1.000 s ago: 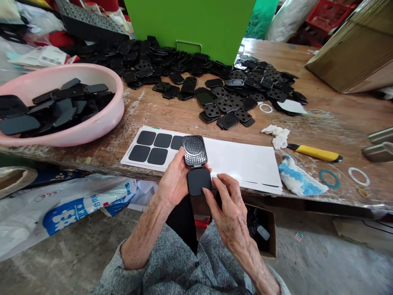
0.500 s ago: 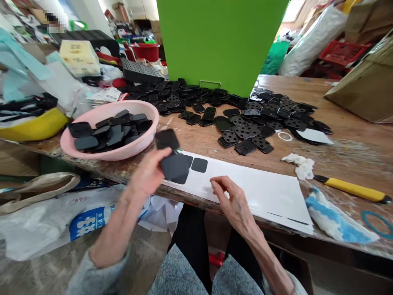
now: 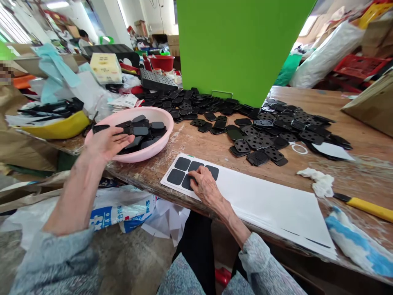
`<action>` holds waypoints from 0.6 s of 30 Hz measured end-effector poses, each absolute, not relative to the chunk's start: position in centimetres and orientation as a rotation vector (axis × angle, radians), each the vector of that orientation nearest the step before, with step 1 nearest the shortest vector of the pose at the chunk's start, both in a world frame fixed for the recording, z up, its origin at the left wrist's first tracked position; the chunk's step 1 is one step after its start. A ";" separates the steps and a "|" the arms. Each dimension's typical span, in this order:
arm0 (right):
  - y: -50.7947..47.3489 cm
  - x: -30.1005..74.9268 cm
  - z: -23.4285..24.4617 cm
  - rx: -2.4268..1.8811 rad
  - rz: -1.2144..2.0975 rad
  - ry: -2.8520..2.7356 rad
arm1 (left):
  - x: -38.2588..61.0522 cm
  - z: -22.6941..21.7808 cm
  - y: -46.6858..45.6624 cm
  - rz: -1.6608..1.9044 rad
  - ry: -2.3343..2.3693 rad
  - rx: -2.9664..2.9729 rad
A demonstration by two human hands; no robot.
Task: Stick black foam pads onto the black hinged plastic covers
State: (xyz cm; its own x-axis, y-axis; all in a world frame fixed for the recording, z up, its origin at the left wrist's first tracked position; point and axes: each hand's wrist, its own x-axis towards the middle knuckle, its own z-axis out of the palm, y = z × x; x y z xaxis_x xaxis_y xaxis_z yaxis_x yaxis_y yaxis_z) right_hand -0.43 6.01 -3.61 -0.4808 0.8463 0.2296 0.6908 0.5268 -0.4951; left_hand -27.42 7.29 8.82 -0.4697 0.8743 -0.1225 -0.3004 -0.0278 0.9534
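My left hand (image 3: 107,143) hovers over the near left rim of a pink basin (image 3: 166,144), palm partly up and fingers spread, with nothing in it. Several thin black pads (image 3: 140,131) with rounded corners lie heaped in the basin. My right hand (image 3: 207,186) rests on a white sheet (image 3: 264,200), fingers bent and drawn together on a black rounded square (image 3: 188,182). The square still lies flat beneath the fingertips; part of it is covered by the hand. Other black squares (image 3: 176,177) sit in rows at the sheet's left end.
Black perforated pieces (image 3: 254,141) are piled across the wooden table (image 3: 190,141). Behind them stands a green panel (image 3: 239,49). To the right lie crumpled tissue (image 3: 319,182), a yellow-handled tool (image 3: 368,207) and a blue-and-white cloth (image 3: 353,241). A yellow bowl (image 3: 58,127) stands left.
My left hand has moved left from the sheet to the basin, and the black pad it held is gone from it. My right hand has come left onto the black squares. The view has shifted left.
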 end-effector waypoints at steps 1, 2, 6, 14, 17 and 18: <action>6.1 -0.7 -3.6 -1.272 0.462 -2.337 | -26.3 8.1 6.8 1.626 1.402 0.778; 6.2 -0.9 -3.5 -1.288 0.454 -2.349 | -25.0 7.2 6.2 1.553 1.465 0.958; 6.7 -1.4 -3.3 -1.310 0.421 -2.386 | -19.2 1.8 4.7 1.121 1.466 1.637; 9.0 -2.1 -3.5 -1.191 0.412 -2.404 | -17.7 -5.0 5.1 0.745 1.684 2.220; 9.2 -2.4 -3.6 -1.173 0.430 -2.407 | -17.9 -5.2 5.0 0.605 1.750 2.329; 9.1 -2.5 -3.7 -1.174 0.436 -2.407 | -17.9 -5.2 4.9 0.595 1.758 2.345</action>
